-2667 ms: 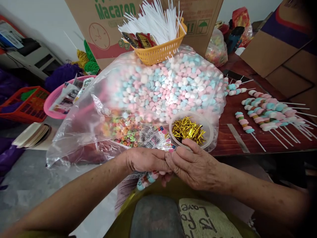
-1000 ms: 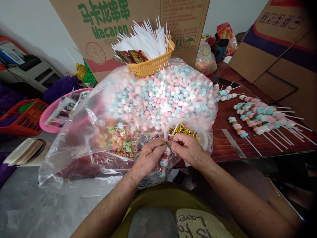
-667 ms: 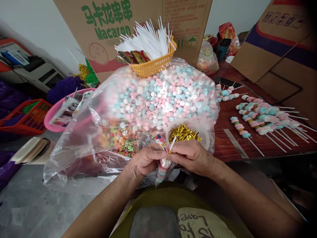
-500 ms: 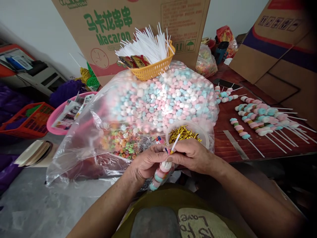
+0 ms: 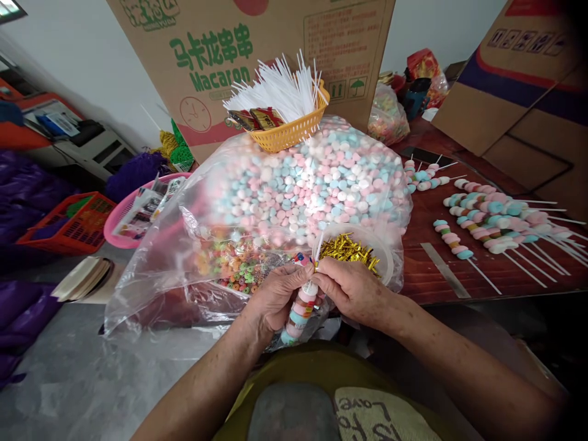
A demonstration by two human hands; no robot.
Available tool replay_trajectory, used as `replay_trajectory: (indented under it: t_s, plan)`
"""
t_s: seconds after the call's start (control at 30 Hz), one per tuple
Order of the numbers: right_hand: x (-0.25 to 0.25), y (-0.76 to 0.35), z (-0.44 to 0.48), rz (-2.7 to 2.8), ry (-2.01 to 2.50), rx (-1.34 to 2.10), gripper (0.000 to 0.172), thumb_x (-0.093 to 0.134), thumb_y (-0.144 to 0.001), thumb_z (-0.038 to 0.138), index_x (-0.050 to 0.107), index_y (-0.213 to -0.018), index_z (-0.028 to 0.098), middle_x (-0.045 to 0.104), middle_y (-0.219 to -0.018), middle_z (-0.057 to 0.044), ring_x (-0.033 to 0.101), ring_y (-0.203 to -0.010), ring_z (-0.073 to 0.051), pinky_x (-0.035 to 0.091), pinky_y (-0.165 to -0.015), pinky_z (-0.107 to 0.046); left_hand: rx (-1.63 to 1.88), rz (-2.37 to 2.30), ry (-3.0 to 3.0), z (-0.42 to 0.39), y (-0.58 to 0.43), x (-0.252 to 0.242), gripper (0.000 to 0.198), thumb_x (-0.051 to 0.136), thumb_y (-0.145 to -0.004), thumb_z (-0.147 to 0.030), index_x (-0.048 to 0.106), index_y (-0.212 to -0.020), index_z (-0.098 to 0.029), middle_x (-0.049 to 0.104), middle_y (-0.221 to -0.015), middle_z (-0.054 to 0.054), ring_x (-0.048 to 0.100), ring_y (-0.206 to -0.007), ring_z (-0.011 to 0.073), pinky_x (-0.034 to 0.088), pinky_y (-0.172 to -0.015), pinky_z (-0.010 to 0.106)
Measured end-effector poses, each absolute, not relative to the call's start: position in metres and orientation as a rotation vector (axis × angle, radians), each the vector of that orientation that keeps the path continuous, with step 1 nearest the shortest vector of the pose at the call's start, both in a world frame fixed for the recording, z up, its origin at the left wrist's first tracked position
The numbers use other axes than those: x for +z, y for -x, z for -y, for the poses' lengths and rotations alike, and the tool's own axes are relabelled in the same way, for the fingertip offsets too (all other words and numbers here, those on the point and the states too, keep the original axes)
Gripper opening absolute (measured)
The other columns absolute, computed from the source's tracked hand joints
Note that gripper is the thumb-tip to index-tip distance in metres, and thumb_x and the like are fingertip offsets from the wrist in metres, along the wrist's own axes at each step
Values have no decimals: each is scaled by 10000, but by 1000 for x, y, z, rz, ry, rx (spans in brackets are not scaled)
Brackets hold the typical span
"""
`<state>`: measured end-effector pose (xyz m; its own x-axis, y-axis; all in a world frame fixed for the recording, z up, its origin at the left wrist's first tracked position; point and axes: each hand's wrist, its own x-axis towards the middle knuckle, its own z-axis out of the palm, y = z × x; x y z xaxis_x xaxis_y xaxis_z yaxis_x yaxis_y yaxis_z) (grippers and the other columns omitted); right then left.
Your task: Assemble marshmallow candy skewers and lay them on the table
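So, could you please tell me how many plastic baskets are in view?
3: a yellow basket holding white sticks atop the candy bag, a pink basket left of the bag, a red basket farther left. More may be hidden behind the bag.

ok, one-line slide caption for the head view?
Left hand and right hand pinch a candy skewer near its stick, by a tub of gold ties.

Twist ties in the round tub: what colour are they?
Shiny gold twist ties, clearest in head view.
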<state>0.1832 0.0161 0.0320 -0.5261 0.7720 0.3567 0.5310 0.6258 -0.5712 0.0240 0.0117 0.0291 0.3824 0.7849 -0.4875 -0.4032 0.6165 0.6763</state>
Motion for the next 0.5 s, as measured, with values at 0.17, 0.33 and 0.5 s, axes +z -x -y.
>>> replay_trajectory:
  t_s: [0.17, 0.33, 0.5]
  plan:
    - [25, -188, -18, 2466, 960, 263, 165, 355, -868, 119, 442, -745, 187, 544, -615, -11, 476, -538, -122, 289, -511, -247, 795, -953, -645, -14, -21, 28, 407, 823, -575, -430, 598, -725, -127, 552, -495, -28, 473, -385, 69, 399, -409, 197]
    - [22, -178, -29, 2207, 1008, -459, 247, 390, -860, 90, 421, -640, 199, 446, -485, 14, 388, -446, -120, 217, -475, -287, 1055, -1260, -934, 0, -5, 34, 652, 741, -677, -506, 489, -1201, -211, 665, -773, 11, 606, -619, 123, 471, -582, 229]
    - [17, -135, -9, 2229, 698, -155, 203, 410, -874, 167, 447, -675, 186, 480, -527, 14, 387, -470, -107, 199, -455, -270, 914, -919, -728, 8, 40, 66, 862, 296, -739, -822, 516, -1237, -153, 695, -796, 100, 649, -723, 239, 504, -658, 364]
